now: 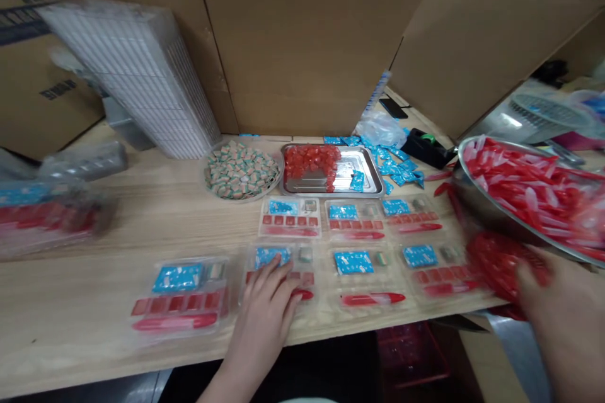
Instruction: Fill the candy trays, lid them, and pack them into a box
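My left hand (265, 296) lies palm down with fingers apart on a clear plastic tray (250, 312) in the front row, partly hiding its blue packet (273, 256), red squares and red pen-shaped piece (302, 295). To its right, another tray has a blue packet (353, 262) and a red pen-shaped piece (373, 299), with no red squares showing. At the table's right edge, my right hand (558, 296) is blurred, its fingers closed around what looks like a crumpled red plastic bag (501, 264). It is just below a metal bowl (501, 208) heaped with red pen-shaped pieces (529, 182).
Behind the filled trays stand a round dish of small wrapped squares (241, 170) and a metal tray (373, 186) with red pieces. Blue packets (399, 170) and a black tape dispenser (428, 150) lie farther right. Stacked white trays (137, 75) lean against cardboard (302, 44).
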`<state>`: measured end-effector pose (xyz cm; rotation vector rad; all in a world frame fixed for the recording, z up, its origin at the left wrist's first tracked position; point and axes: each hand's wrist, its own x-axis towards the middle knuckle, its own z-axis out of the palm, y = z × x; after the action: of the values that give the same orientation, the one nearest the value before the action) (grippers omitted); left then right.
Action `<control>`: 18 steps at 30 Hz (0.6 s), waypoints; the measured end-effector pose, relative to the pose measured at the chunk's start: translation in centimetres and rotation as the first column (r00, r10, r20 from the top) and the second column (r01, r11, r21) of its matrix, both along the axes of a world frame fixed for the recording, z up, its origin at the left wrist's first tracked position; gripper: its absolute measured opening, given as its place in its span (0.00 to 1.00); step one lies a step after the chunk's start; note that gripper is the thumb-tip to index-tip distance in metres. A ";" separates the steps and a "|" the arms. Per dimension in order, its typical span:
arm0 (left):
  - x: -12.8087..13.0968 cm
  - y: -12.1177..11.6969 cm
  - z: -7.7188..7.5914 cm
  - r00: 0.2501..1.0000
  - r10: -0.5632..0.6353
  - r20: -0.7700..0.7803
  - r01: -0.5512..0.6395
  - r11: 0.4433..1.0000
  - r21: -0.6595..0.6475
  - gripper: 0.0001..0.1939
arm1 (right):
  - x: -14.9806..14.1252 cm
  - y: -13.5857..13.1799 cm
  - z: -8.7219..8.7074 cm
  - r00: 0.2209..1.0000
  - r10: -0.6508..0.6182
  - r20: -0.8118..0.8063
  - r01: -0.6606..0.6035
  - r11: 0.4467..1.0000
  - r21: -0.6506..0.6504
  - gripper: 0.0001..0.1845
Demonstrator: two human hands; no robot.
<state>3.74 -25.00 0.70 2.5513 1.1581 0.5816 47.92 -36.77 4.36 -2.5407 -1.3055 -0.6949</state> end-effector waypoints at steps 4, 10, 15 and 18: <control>-0.3 0.2 -0.1 0.998 -0.057 0.014 0.057 0.998 0.020 0.10 | -7.6 10.9 0.0 0.868 0.437 -0.236 -0.446 0.895 0.015 0.11; -0.3 0.1 -0.5 0.997 -0.018 0.072 0.016 1.000 0.016 0.09 | -14.1 26.1 -1.4 0.675 0.621 -0.398 -0.713 0.688 -0.136 0.10; -0.3 0.2 -0.7 0.996 -0.015 0.090 0.016 1.000 -0.017 0.07 | -16.1 25.4 0.4 0.509 0.607 -0.610 -0.807 0.582 -0.094 0.13; -0.6 0.2 -0.6 0.995 0.003 0.101 0.000 0.999 -0.035 0.07 | -18.5 22.0 2.0 0.153 0.260 -0.953 -0.918 0.395 -0.040 0.13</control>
<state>3.15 -24.82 0.11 2.4617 1.1257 0.6764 29.37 -14.74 6.35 -1.6057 -2.0878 1.3384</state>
